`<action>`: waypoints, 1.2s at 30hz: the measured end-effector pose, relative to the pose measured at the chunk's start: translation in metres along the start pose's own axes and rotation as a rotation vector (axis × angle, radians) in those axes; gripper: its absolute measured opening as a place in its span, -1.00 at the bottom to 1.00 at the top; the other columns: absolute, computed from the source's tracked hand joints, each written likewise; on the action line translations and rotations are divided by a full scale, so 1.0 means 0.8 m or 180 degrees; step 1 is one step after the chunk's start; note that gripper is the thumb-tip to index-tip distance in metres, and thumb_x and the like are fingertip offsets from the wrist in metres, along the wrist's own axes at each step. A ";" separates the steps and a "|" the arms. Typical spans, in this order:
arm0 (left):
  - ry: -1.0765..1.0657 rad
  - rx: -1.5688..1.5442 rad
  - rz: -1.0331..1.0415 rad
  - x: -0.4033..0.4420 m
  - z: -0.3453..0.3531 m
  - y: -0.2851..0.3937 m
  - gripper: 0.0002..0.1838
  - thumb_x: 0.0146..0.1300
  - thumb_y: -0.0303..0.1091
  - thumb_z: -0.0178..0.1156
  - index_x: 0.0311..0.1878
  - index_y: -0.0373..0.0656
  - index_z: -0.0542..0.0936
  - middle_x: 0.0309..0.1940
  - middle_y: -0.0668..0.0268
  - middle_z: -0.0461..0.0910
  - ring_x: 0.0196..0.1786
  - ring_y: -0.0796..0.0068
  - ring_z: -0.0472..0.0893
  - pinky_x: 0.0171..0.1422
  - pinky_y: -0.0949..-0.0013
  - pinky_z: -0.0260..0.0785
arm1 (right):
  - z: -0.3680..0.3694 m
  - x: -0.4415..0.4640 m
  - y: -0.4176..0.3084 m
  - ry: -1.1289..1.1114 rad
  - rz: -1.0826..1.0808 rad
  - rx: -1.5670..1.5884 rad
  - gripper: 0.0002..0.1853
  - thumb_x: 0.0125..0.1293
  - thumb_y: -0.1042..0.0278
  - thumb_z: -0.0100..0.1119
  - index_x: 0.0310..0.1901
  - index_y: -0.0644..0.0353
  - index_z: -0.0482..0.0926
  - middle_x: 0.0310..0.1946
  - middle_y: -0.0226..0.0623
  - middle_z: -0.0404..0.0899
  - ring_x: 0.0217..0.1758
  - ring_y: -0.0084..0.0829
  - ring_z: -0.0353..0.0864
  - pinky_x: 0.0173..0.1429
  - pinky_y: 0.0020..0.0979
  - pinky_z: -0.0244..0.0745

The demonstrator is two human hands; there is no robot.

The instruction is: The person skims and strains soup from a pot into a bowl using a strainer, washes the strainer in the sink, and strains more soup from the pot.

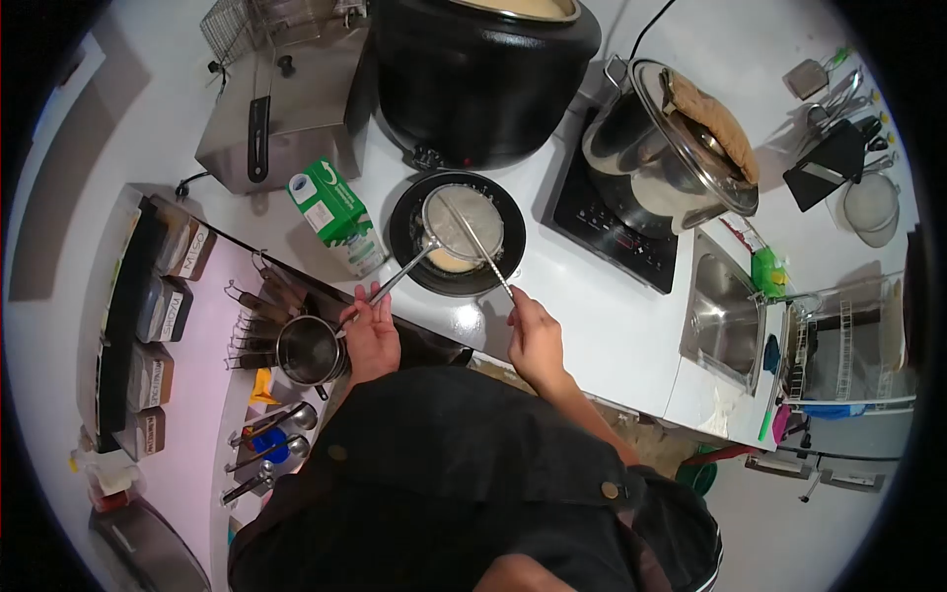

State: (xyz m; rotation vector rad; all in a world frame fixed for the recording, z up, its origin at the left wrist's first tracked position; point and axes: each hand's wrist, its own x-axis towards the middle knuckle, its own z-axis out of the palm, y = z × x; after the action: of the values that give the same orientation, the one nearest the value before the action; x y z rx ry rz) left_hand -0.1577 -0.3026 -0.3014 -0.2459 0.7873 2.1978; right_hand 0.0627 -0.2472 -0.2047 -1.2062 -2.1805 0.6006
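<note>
**Dark garment below, strainer held over a pan of pale liquid**

Nearest the camera, a dark garment (444,454) is seen from above, worn by the person at work. Beyond it, a frying pan (513,235) is set on the white worktop (612,345). A round mesh strainer (483,212) is held over the pan; its handle is gripped, seemingly loosely, by the left hand (375,340), palm turned up. A thin metal rod (493,263) is pinched in the right hand (536,340), its far end laid across the mesh.

Work with the strainer is judged to be midway. Cream-coloured liquid (452,260) is already held in the pan, while pale matter seems to be caught in the mesh; how much is left cannot be told.

Just left of the pan, a green-and-white carton (330,207) is placed; its contents are hidden. At the far side, a large black pot (483,94) is filled with something pale. To the right, a steel pot (617,148) is stood on a black hob (572,212), with a glass lid (659,99) tilted over it and a brown cloth (712,113) draped on the lid; what is inside cannot be made out. At far left, tubs labelled MISO (194,247) and SHOYU (168,311) are lined up.
</note>
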 end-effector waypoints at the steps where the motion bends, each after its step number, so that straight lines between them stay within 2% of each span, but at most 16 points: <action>1: -0.0003 -0.0026 0.0020 0.002 0.000 0.001 -0.89 0.30 -0.52 0.00 -0.25 -0.05 0.33 0.11 0.24 0.40 0.22 0.08 0.39 0.39 -0.01 0.17 | -0.008 0.004 -0.009 0.0156 -0.0010 0.0100 -0.50 0.04 0.75 -0.11 0.10 0.32 0.40 -0.45 -0.14 0.50 -0.44 -0.20 0.53 -0.28 -0.33 0.44; 6: 0.0047 -0.0091 -0.0056 0.003 -0.004 0.006 -0.88 0.30 -0.53 0.00 -0.27 -0.03 0.34 0.07 0.26 0.44 0.21 0.12 0.41 0.36 0.00 0.21 | -0.012 0.006 -0.027 0.0946 -0.0081 0.0602 -0.48 0.03 0.75 -0.13 0.11 0.30 0.39 -0.44 -0.14 0.50 -0.43 -0.18 0.53 -0.27 -0.31 0.45; 8: 0.0036 -0.0018 -0.0035 0.003 -0.006 0.005 -0.88 0.31 -0.52 0.00 -0.26 -0.02 0.33 0.06 0.26 0.46 0.20 0.12 0.42 0.35 0.01 0.23 | 0.006 0.000 0.003 -0.0225 -0.0034 0.0005 -0.44 -0.02 0.76 -0.12 0.12 0.30 0.38 -0.43 -0.13 0.51 -0.41 -0.13 0.54 -0.25 -0.25 0.46; 14: 0.0026 0.0026 0.0028 0.001 -0.006 0.011 -0.88 0.31 -0.53 -0.02 -0.27 -0.02 0.32 0.06 0.26 0.45 0.18 0.11 0.43 0.34 0.02 0.24 | -0.019 0.007 -0.022 0.0316 -0.0057 0.0234 -0.43 -0.01 0.74 -0.04 0.14 0.32 0.35 -0.37 -0.07 0.51 -0.36 -0.17 0.57 -0.24 -0.28 0.49; 16: 0.0113 0.0053 -0.0008 -0.002 -0.002 0.011 -0.88 0.31 -0.54 -0.03 -0.26 -0.02 0.32 0.06 0.25 0.45 0.18 0.11 0.43 0.34 0.03 0.24 | -0.015 0.008 -0.020 0.1069 0.0004 0.0643 -0.45 0.01 0.74 -0.06 0.14 0.35 0.34 -0.36 -0.05 0.50 -0.36 -0.17 0.56 -0.24 -0.30 0.48; 17: 0.0146 0.0071 -0.0028 -0.004 0.002 0.013 -0.88 0.31 -0.54 -0.03 -0.26 -0.03 0.32 0.07 0.24 0.45 0.18 0.11 0.43 0.34 0.03 0.25 | -0.005 0.005 -0.010 0.1045 0.0092 0.0597 -0.45 -0.01 0.74 -0.06 0.13 0.36 0.35 -0.34 -0.02 0.50 -0.36 -0.14 0.56 -0.23 -0.25 0.48; 18: 0.0179 0.0090 -0.0049 -0.005 0.007 0.014 -0.88 0.32 -0.54 -0.03 -0.26 -0.03 0.32 0.07 0.24 0.45 0.18 0.11 0.43 0.34 0.03 0.25 | 0.003 0.008 0.001 0.0724 -0.0143 0.0021 -0.50 0.05 0.74 -0.07 0.11 0.36 0.37 -0.45 -0.10 0.52 -0.47 -0.21 0.54 -0.28 -0.36 0.46; 20: 0.0497 0.0070 -0.0063 -0.011 0.020 0.018 -0.91 0.30 -0.55 -0.03 -0.31 -0.11 0.34 0.08 0.21 0.44 0.20 0.02 0.40 0.36 -0.02 0.22 | 0.020 -0.004 0.027 0.0122 -0.0004 -0.0027 -0.51 0.06 0.72 -0.06 0.11 0.36 0.39 -0.47 -0.12 0.53 -0.48 -0.18 0.54 -0.26 -0.32 0.46; 21: 0.0487 0.0057 -0.0065 -0.010 0.020 0.017 -0.91 0.30 -0.55 -0.03 -0.31 -0.11 0.34 0.08 0.21 0.44 0.20 0.02 0.40 0.36 -0.02 0.22 | 0.014 -0.001 0.022 0.0130 -0.0015 -0.0037 -0.51 0.06 0.72 -0.06 0.11 0.36 0.39 -0.47 -0.12 0.53 -0.48 -0.18 0.54 -0.26 -0.32 0.46; 27: 0.0130 -0.0074 -0.0132 -0.014 0.017 0.028 -0.87 0.33 -0.55 -0.06 -0.24 -0.02 0.31 0.06 0.25 0.43 0.20 0.10 0.42 0.32 0.04 0.26 | -0.023 0.012 -0.017 0.1322 0.0307 0.0547 -0.56 0.09 0.71 -0.07 0.07 0.38 0.40 -0.46 -0.12 0.55 -0.48 -0.19 0.55 -0.27 -0.31 0.46; 28: 0.0297 -0.0143 -0.0164 -0.017 0.025 0.030 -0.90 0.31 -0.53 -0.02 -0.28 -0.07 0.33 0.07 0.26 0.44 0.20 0.10 0.42 0.32 0.04 0.27 | -0.018 0.010 -0.013 0.1334 0.0309 0.0556 -0.56 0.09 0.71 -0.07 0.07 0.38 0.40 -0.46 -0.12 0.55 -0.48 -0.19 0.55 -0.27 -0.31 0.46; 30: 0.0447 -0.0200 -0.0214 -0.012 0.021 0.029 -0.92 0.29 -0.52 0.02 -0.32 -0.12 0.36 0.08 0.26 0.45 0.20 0.09 0.42 0.33 0.04 0.28 | 0.002 0.002 0.011 0.0720 -0.0065 -0.0066 -0.61 0.14 0.68 -0.07 0.06 0.40 0.40 -0.48 -0.12 0.55 -0.47 -0.21 0.56 -0.27 -0.30 0.47; 31: 0.0260 -0.0133 -0.0185 -0.004 0.008 0.025 -0.89 0.30 -0.54 -0.01 -0.28 -0.05 0.34 0.06 0.26 0.45 0.19 0.10 0.42 0.31 0.05 0.28 | 0.007 -0.002 0.018 0.0155 0.0018 -0.0029 -0.64 0.17 0.66 -0.06 0.04 0.42 0.41 -0.49 -0.10 0.54 -0.46 -0.22 0.57 -0.27 -0.30 0.47; 32: 0.0076 -0.0069 -0.0152 0.003 -0.005 0.021 -0.85 0.31 -0.55 -0.03 -0.24 0.01 0.32 0.04 0.25 0.44 0.19 0.10 0.43 0.30 0.05 0.29 | 0.008 -0.007 0.018 0.0167 0.0028 -0.0034 -0.64 0.17 0.66 -0.06 0.04 0.42 0.41 -0.49 -0.10 0.54 -0.46 -0.22 0.57 -0.27 -0.30 0.47; 34: -0.0014 0.0018 -0.0046 0.002 -0.004 0.022 -0.84 0.31 -0.55 -0.02 -0.23 0.01 0.33 0.04 0.25 0.44 0.18 0.11 0.43 0.27 0.06 0.32 | 0.003 -0.007 0.008 0.0457 0.0527 0.0273 -0.49 -0.02 0.73 -0.06 0.07 0.38 0.39 -0.41 -0.04 0.54 -0.35 -0.11 0.58 -0.19 -0.23 0.48; 36: -0.0080 0.0162 0.0051 -0.006 -0.002 0.028 -0.84 0.30 -0.55 -0.01 -0.23 0.02 0.33 0.04 0.25 0.44 0.17 0.12 0.44 0.25 0.06 0.35 | -0.008 0.000 0.002 0.0627 0.0448 0.0239 -0.51 0.01 0.73 -0.06 0.07 0.36 0.40 -0.43 -0.06 0.55 -0.37 -0.12 0.59 -0.20 -0.26 0.48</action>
State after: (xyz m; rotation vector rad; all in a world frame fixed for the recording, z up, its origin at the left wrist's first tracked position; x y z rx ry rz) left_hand -0.1712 -0.3178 -0.2906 -0.1868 0.8326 2.1886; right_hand 0.0683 -0.2460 -0.2008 -1.3277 -1.9059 0.5891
